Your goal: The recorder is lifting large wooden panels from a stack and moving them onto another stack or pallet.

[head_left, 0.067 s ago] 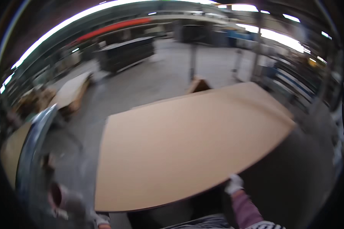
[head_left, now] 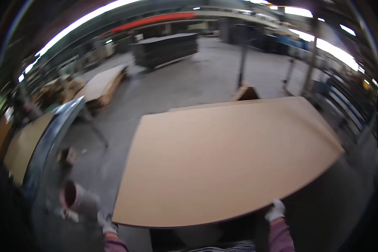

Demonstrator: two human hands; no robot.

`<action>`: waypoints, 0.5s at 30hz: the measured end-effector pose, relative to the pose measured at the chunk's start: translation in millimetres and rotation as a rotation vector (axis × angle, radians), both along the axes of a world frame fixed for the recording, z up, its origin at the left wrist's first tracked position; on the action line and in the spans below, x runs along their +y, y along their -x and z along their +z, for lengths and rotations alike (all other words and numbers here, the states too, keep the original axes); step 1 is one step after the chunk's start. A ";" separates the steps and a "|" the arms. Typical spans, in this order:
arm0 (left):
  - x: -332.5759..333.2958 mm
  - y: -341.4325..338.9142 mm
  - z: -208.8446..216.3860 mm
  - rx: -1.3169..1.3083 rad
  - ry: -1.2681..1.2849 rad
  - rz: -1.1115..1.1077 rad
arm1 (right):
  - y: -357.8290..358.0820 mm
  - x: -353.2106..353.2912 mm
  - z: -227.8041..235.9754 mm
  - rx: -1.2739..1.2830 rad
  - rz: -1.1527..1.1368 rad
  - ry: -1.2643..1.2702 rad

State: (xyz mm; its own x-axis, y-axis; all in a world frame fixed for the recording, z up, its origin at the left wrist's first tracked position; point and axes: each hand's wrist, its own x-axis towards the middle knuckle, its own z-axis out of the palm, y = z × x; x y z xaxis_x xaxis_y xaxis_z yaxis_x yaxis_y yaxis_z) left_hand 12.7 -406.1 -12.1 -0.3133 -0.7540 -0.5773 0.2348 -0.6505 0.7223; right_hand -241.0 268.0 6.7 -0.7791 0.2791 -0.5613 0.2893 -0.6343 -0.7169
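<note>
Across the middle and lower right of the frame, a large tan fiberboard sheet [head_left: 222, 164], smooth, matte and plain, with a thin dark near edge and a soft shadowy streak toward the right corner. Long axis running from lower left to right, rising slightly rightward; near edge bowed in the fisheye view, short left side slanting up from the lower left. At the bottom right of center, the white-gloved right hand [head_left: 275, 211], closed on the near edge; at the lower left, the gloved left hand [head_left: 108, 223] at the near-left corner, too blurred to tell how tightly the fingers close. Just beside it, a pinkish tube [head_left: 85, 204], open end toward the upper left; contact with the hand impossible to tell. Above the tube, a small brown block [head_left: 67, 155]; along the left, a blue-gray metal frame [head_left: 50, 134]. Right beyond the far edge, in the way on that side, a brown wedge-shaped piece [head_left: 245, 93] and a dark post [head_left: 242, 54]. At upper center, a dark stack [head_left: 166, 50]; at upper left, a pale-topped stack [head_left: 101, 84].
</note>
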 end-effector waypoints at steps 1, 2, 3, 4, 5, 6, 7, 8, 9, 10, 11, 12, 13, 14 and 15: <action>-11.6 4.1 14.1 -0.102 -0.125 -0.040 | -6.3 12.1 5.7 0.008 -0.009 -0.157; -26.0 -6.4 2.9 -0.201 0.230 -0.370 | -7.8 16.4 13.8 -0.119 0.041 -0.262; -37.4 -7.0 -6.5 -0.305 0.573 -0.738 | -4.8 23.6 -0.6 -0.008 -0.021 -0.240; -29.5 -1.6 -3.5 -0.315 0.564 -0.727 | -1.8 29.4 -11.6 0.104 -0.099 -0.221; -7.5 12.4 9.4 -0.521 0.577 -0.792 | -1.1 21.4 3.5 0.169 -0.067 -0.194; 15.7 29.5 20.3 -0.719 0.582 -0.865 | 5.7 25.5 3.0 0.176 -0.111 -0.136; 34.5 42.2 31.4 -0.721 0.578 -0.864 | 16.8 31.3 6.1 0.187 -0.068 -0.156; 52.0 51.5 44.7 -0.521 0.493 -0.807 | 27.5 36.0 10.8 0.194 -0.030 -0.177; 67.5 63.6 51.9 -0.322 0.405 -0.747 | 41.9 36.8 8.8 0.193 -0.108 -0.114; 81.9 78.8 51.6 -0.232 0.373 -0.774 | 58.0 54.2 -9.5 0.107 -0.161 -0.111; 98.5 98.8 45.1 -0.143 0.359 -0.825 | 73.0 71.2 -33.4 -0.074 -0.155 -0.130; 116.4 120.6 33.7 -0.103 0.360 -0.887 | 88.9 78.4 -51.3 -0.252 -0.146 -0.149; 127.9 138.5 13.9 -0.106 0.297 -0.927 | 94.5 44.5 -59.6 -0.230 -0.034 -0.306; 141.9 158.5 -15.5 -0.022 0.267 -1.005 | 96.6 31.7 -82.2 -0.228 0.097 -0.404; 160.6 182.0 -10.2 -0.002 0.226 -1.018 | 94.9 22.2 -102.1 -0.201 0.133 -0.412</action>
State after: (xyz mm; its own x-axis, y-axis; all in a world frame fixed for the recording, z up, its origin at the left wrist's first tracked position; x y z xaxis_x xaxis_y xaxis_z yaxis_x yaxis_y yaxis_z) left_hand -169.3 -245.5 -22.3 -0.8608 -0.2241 -0.4569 -0.3503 -0.3902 0.8515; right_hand -335.9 290.2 -95.4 -0.7102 0.4155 -0.5682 0.5078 -0.2566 -0.8224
